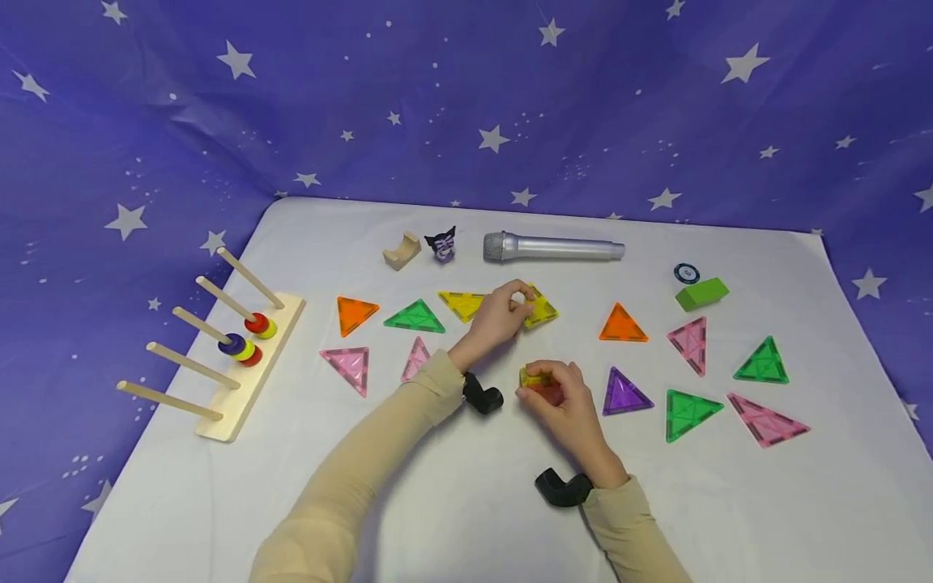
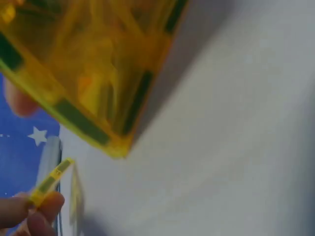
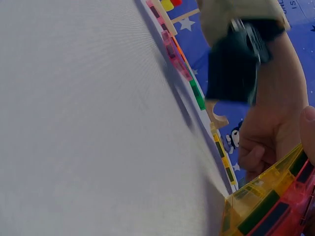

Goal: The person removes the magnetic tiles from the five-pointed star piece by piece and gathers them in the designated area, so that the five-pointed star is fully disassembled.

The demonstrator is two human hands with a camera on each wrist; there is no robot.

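My left hand [image 1: 501,314] is over the middle of the table and pinches a yellow magnetic tile [image 1: 541,311] by its edge. In the left wrist view that tile [image 2: 55,177] stands tilted between thumb and fingers. Closer to me, my right hand [image 1: 572,409] grips a small block of joined magnetic tiles [image 1: 535,378], yellow and red. This block [image 3: 266,204] shows yellow and red layers with dark magnet strips in the right wrist view. Fingers hide part of it. A yellow triangle tile [image 1: 461,303] lies partly behind the left hand.
Orange [image 1: 623,324], green [image 1: 688,414], pink [image 1: 350,366] and purple [image 1: 625,393] triangle tiles lie on both sides. A wooden peg stand [image 1: 251,397] is left. A silver microphone [image 1: 554,247], small figurine [image 1: 441,244], wooden arch [image 1: 402,252] and green block [image 1: 702,294] lie farther back.
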